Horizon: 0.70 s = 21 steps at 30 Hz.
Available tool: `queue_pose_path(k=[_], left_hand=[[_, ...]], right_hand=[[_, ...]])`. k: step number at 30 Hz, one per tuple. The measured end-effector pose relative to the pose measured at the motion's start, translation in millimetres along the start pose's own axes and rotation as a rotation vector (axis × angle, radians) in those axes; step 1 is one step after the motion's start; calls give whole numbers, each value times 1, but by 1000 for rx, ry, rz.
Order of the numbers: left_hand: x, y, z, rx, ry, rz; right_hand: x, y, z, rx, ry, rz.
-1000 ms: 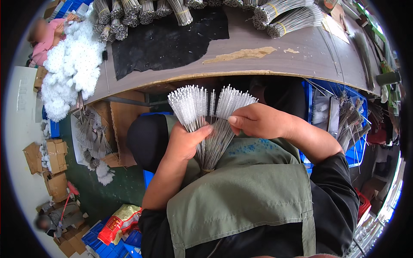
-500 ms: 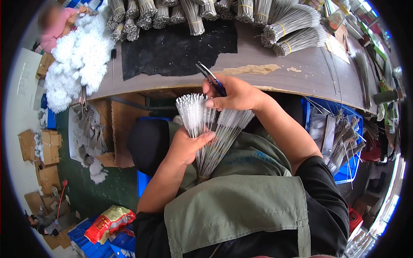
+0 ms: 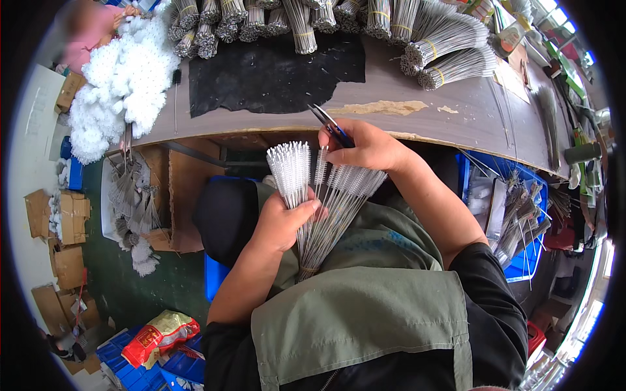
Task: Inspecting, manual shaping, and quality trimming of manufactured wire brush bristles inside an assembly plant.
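On my lap stands a fanned bundle of thin wire-stemmed tube brushes [image 3: 289, 171] with white bristle heads, banded together at its lower end. My left hand [image 3: 282, 221] is closed around the stems on the left part, its thumb across them. A second group of brush heads [image 3: 357, 180] leans to the right. My right hand [image 3: 366, 148] grips dark tweezers [image 3: 334, 129], their silver tips pointing away from me. Its thumb and fingertips are at the top of a few brushes [image 3: 321, 168] standing between the two groups; whether they pinch one is hidden.
Banded bundles of wire stems [image 3: 300, 29] line the back of the table [image 3: 261, 124], beyond a black sheet [image 3: 274, 78]. A white bristly heap [image 3: 124, 81] lies at the left, near a person in pink [image 3: 85, 42]. A blue crate [image 3: 521, 260] with wire brushes stands right.
My right hand with the tweezers has shifted slightly right and down. A few brushes now stand apart from the left group. My left hand keeps its hold.
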<state>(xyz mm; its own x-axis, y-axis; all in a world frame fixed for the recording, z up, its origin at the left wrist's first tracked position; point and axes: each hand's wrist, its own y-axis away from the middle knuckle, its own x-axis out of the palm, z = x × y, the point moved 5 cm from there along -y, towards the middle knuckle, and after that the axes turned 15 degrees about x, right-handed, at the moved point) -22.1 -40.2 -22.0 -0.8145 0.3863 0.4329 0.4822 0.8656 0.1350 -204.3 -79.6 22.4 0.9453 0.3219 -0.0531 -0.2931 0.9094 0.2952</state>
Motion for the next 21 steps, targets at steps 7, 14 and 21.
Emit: queue_pose_path(k=[7,14,21], left_hand=[[3,0,-3,5,-50,21],[4,-2,-4,13,-91,54],[4,-1,-4,7,-16,45]], right_hand=[[3,-4,-6,-9,-186,167],[2,-2,-6,-23,-297,126],[5,-5,-8,-52,-294,178]])
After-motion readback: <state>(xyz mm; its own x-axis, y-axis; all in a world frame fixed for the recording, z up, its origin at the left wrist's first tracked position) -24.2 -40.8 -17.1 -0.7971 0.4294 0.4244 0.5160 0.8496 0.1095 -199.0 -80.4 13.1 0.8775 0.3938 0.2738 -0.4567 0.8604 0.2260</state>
